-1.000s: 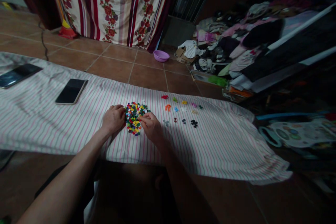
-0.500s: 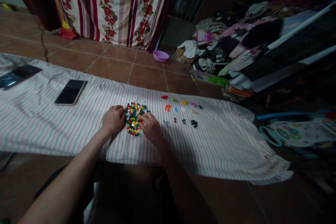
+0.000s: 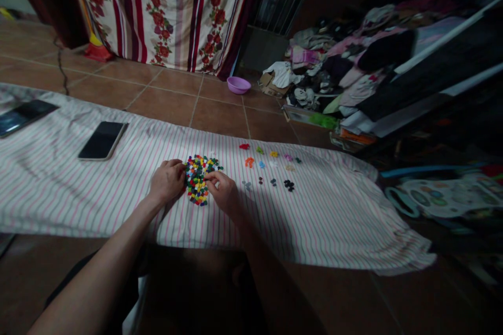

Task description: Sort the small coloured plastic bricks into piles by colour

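Observation:
A mixed pile of tiny coloured pieces (image 3: 197,188), perhaps small plastic bricks, lies on a striped cloth (image 3: 129,188). At the pile's left edge rests my left hand (image 3: 168,180), its fingers curled in and close together; anything under the fingertips is hidden. My right hand (image 3: 222,190) reaches over the right side of the pile with thumb and forefinger pinched. What is in that pinch is too small to make out. Right of it lie small groups sorted by colour, among them red pieces (image 3: 244,146), orange pieces (image 3: 249,162), grey pieces (image 3: 247,185) and black pieces (image 3: 289,185).
A phone (image 3: 102,140) lies left of my hands, and a second dark device (image 3: 25,116) is farther left. Beyond the cloth, a purple basin (image 3: 238,85) stands on the tiled floor near a floral curtain (image 3: 161,15). Clothes (image 3: 346,63) are heaped at the right.
My right hand's fingers have drawn together into a pinch over the pile. My left hand stays at the pile's left edge. The whole view has shifted slightly.

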Demonstrator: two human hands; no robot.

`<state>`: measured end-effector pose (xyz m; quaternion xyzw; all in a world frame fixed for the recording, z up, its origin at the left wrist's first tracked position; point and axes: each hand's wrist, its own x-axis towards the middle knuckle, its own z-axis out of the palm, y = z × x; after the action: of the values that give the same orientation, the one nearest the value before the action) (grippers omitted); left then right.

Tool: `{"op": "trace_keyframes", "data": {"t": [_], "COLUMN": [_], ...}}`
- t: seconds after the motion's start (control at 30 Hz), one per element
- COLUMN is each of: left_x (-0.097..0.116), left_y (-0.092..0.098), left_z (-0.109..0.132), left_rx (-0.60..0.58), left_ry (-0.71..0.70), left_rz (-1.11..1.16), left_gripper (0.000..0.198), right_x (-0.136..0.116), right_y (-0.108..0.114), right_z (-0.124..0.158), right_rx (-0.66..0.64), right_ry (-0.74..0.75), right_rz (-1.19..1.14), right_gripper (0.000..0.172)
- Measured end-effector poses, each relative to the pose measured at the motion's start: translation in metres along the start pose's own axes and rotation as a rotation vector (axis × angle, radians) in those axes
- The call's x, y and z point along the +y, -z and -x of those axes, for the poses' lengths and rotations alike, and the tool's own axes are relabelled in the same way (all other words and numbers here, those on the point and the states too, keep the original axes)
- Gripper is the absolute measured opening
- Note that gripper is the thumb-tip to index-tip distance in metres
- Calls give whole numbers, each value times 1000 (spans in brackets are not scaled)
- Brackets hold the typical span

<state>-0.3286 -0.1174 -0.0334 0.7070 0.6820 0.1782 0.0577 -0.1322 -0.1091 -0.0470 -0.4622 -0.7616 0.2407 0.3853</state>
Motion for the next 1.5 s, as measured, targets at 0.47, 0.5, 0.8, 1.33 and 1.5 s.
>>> {"op": "trace_keyframes", "data": {"t": [0.47, 0.5, 0.8, 1.33, 1.5], "left_x": [-1, -2, -3, -3, -4], "left_y": [-1, -1, -2, -1, -2], "left_z": [0, 0, 0, -2, -3], "left_rx": [2, 4, 12, 11, 10], "left_ry": [-17, -16, -13, -12, -2], "left_rz": [-65, -62, -21, -14, -2], "left_gripper": [40, 40, 42, 41, 41], "right_x": [7, 7, 14, 88, 109], "right_y": [12, 14, 49, 154, 176], "right_z": [2, 2, 8, 36, 50], "right_rx": [99, 99, 166, 508, 590], "right_ry": [-266, -265, -230, -447, -512], "right_rz": [-236, -225, -79, 287, 402], "right_gripper": [17, 17, 24, 35, 35]}}
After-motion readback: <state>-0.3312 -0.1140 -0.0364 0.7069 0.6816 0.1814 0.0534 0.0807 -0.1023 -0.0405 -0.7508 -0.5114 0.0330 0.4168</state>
